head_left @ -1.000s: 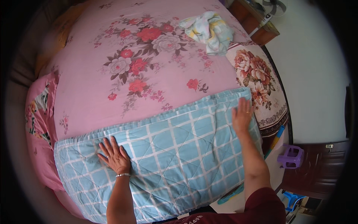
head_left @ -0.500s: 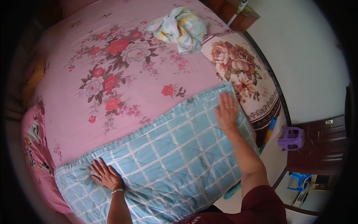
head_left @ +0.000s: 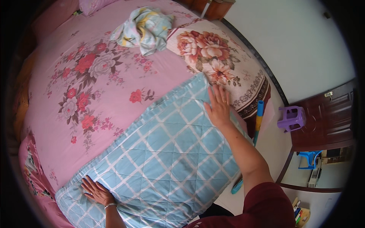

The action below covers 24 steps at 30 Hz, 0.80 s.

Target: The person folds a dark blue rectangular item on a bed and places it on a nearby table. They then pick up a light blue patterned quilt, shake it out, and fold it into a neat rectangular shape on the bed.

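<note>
A light blue quilt [head_left: 163, 152] with white checks lies folded along the near side of the bed, its ruffled edge running diagonally across the pink floral sheet [head_left: 110, 140]. My left hand [head_left: 98, 193] rests flat on the quilt's left part, fingers spread. Near its far right corner, my right hand [head_left: 218, 106] presses flat with the fingers stretched out. Neither hand grips anything. Beyond the right hand, a cream blanket [head_left: 211, 49] with large brown and orange flowers covers the bed's right side.
A crumpled pale cloth [head_left: 146, 30] with yellow patches lies farther up the bed. A pink floral pillow [head_left: 34, 167] sits at the left edge. To the right are a blue and yellow pole [head_left: 259, 117], a purple stool [head_left: 292, 118] and a dark door [head_left: 323, 117].
The view has turned, so the bed appears shifted left. Both hands stay flat on the quilt, and the right hand now lies closer to its right edge.
</note>
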Each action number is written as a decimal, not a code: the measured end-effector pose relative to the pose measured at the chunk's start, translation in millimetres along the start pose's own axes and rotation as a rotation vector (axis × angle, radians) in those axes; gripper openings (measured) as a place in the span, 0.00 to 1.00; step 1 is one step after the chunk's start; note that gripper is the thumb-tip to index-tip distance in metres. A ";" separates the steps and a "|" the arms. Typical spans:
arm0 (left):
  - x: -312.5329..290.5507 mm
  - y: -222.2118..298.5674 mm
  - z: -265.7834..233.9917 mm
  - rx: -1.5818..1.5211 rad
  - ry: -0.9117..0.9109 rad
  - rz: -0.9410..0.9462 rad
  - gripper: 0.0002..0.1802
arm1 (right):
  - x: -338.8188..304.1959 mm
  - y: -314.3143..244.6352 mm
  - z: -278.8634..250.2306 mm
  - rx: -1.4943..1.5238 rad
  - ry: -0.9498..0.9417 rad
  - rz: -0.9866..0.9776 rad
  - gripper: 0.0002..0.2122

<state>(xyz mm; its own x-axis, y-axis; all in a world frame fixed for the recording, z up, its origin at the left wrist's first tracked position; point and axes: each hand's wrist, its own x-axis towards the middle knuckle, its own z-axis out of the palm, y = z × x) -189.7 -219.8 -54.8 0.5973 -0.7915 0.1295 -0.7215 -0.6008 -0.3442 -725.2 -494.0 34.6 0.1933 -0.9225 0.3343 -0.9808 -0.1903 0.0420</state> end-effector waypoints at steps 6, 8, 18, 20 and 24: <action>8.8 15.8 -26.7 0.106 -0.205 -0.064 0.31 | -41.2 37.1 34.6 -0.019 -0.279 0.351 0.30; 11.4 33.5 -58.7 0.012 -0.294 -0.107 0.30 | -41.8 40.4 29.1 -0.048 -0.227 0.365 0.28; -94.8 154.6 -128.2 -0.373 -0.132 0.539 0.32 | -174.4 47.2 -40.1 0.029 -0.261 0.225 0.28; -86.0 155.0 -126.7 -0.411 -0.119 0.517 0.34 | -165.0 47.7 -31.7 0.014 -0.229 0.224 0.29; -93.2 154.3 -126.2 -0.394 -0.151 0.525 0.33 | -173.5 51.4 -42.5 -0.009 -0.252 0.207 0.29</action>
<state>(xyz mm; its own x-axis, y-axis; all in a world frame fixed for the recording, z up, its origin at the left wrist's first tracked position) -400.9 -252.9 -2.6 0.1540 -0.9826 -0.1037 -0.9863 -0.1591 0.0432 -810.2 -329.4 18.8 -0.0112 -0.9956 0.0927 -0.9999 0.0118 0.0066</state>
